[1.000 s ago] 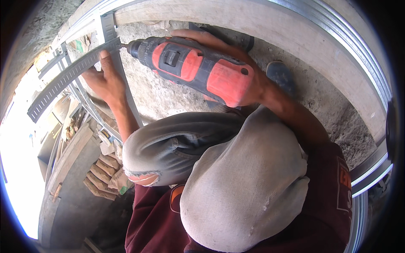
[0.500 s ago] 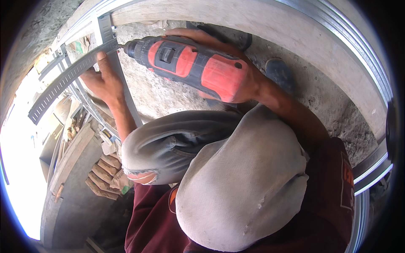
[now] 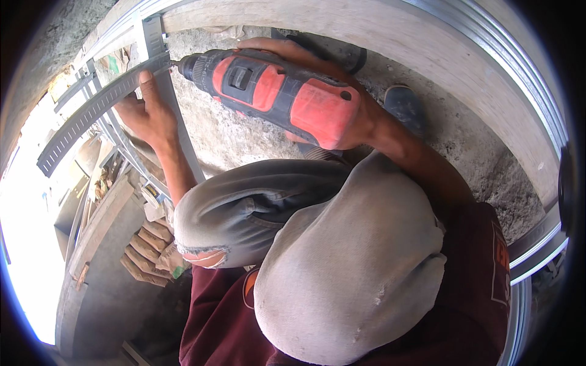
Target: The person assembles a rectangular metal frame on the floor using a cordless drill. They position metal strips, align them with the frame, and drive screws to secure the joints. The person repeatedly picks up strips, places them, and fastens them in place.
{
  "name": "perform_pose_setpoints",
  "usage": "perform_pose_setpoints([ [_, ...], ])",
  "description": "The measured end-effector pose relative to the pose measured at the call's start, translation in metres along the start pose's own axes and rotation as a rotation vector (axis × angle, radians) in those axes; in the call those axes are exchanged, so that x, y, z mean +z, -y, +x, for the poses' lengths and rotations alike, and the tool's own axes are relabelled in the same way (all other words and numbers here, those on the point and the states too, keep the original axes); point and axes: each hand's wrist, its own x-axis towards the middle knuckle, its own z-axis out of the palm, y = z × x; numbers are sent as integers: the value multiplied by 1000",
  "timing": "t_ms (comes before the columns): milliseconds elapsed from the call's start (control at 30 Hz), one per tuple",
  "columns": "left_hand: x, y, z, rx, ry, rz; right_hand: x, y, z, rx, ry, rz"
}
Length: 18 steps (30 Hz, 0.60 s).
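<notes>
My right hand [image 3: 357,119] grips a red and black power drill [image 3: 274,91]. The drill points left, its bit against a grey perforated metal strip [image 3: 85,116] where the strip crosses an upright metal stud [image 3: 154,33]. My left hand [image 3: 146,116] is spread just below the bit and presses the strip to the stud with the thumb up. I am squatting, with my knees in grey trousers [image 3: 244,207] below the drill.
A pale beam [image 3: 378,24] and a curved metal track [image 3: 531,67] run along the top and right. Rough concrete floor [image 3: 232,134] lies under the drill, with a dark shoe [image 3: 403,107] on it. Stacked brown blocks [image 3: 146,250] and planks [image 3: 97,226] lie far below at left.
The drill stays pressed against the strip and has edged slightly left. My left hand keeps its hold on the strip.
</notes>
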Motion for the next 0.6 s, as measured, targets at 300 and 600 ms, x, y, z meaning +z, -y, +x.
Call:
perform_pose_setpoints([
  [300,-1,1,0,-8,-4,-17,3,9,4,119,7,4],
  [600,3,2,0,29,-72,11,4,12,7,159,16,19],
])
